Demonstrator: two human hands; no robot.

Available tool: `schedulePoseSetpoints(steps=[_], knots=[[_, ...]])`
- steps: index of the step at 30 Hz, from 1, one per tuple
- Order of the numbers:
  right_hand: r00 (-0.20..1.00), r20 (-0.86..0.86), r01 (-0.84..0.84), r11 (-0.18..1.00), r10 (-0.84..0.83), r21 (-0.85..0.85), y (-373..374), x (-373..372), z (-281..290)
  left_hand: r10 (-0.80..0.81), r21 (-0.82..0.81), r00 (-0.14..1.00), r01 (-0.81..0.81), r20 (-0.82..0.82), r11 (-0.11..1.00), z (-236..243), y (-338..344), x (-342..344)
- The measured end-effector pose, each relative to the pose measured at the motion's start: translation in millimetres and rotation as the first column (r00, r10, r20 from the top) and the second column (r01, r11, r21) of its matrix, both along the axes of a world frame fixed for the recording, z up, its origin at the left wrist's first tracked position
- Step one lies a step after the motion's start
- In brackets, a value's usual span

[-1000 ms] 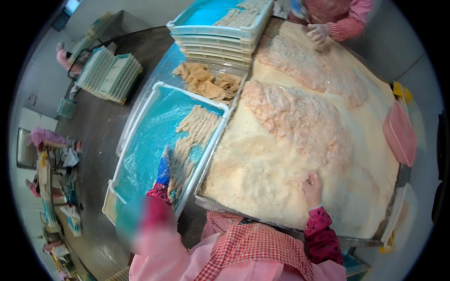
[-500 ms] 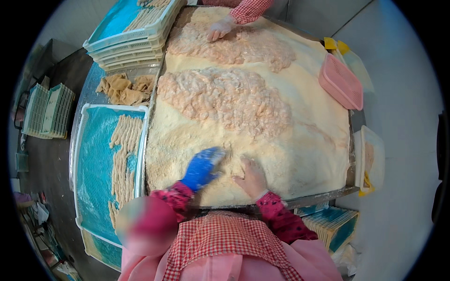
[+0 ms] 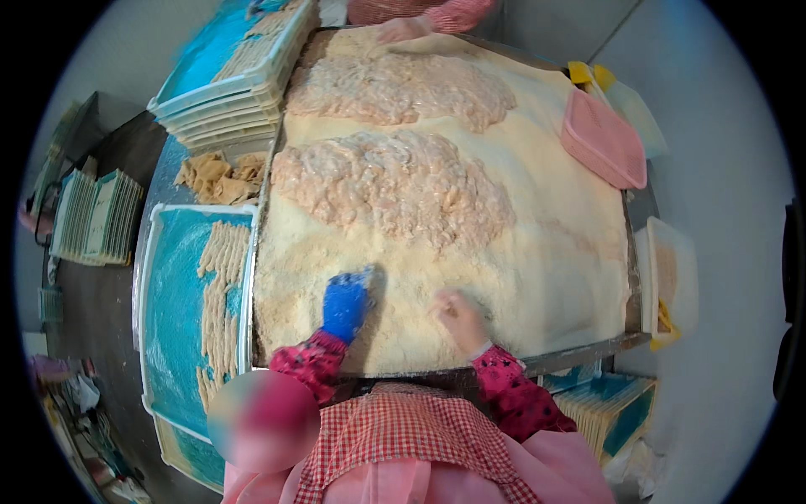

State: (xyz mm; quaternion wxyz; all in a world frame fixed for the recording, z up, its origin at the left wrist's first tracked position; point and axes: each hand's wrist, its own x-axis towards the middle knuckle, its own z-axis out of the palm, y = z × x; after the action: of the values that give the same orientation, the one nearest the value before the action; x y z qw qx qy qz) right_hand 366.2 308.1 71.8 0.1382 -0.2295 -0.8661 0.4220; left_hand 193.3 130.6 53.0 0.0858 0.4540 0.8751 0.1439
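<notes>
My left hand point(image 3: 346, 304), in a blue glove dusted with crumbs, is low over the bed of pale breadcrumbs point(image 3: 554, 294). Its fingertips are smeared and partly lost against the crumbs. To its right, apart from it, my right hand point(image 3: 462, 321) has its fingers curled in, slightly blurred; whatever may be inside them is hidden. Beyond both hands lies a wide heap of wet, pinkish raw meat pieces point(image 3: 395, 185). A second such meat heap point(image 3: 403, 88) spreads farther off, near another person's hand point(image 3: 405, 30).
At left, a white-rimmed tray point(image 3: 148, 294) with blue lining holds rows of breaded strips point(image 3: 220, 311). Behind it are a crumpled tan cloth point(image 3: 220, 178) and stacked trays point(image 3: 222, 109). A pink basket point(image 3: 603, 139) sits on the right edge, a white tub point(image 3: 676, 269) beside the table.
My left hand has shifted slightly left and turned its fingers away from me. My right hand has curled its fingers. The other person's hand has drawn back from the far heap.
</notes>
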Motion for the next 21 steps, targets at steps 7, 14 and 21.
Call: schedulePoseSetpoints(steps=[7, 14, 21], knots=[[0.928, 0.08, -0.368, 0.929, 0.364, 0.044, 14.7, -16.5, 26.7, -0.653, 0.136, -0.145, -0.923, 0.743, 0.359, -55.9, -4.3, 10.0], [0.919, -0.08, -0.315, 0.839, 0.387, 0.444, -50.5, -66.9, 40.2, -0.674, -0.045, -0.381, -0.887, 0.633, 0.459, 38.8, 25.2, 55.6], [0.819, -0.287, -0.436, 0.864, 0.496, 0.25, -72.1, -76.5, 46.6, -0.582, 0.179, -0.198, -0.831, 0.789, 0.527, 38.7, 17.6, 58.3]])
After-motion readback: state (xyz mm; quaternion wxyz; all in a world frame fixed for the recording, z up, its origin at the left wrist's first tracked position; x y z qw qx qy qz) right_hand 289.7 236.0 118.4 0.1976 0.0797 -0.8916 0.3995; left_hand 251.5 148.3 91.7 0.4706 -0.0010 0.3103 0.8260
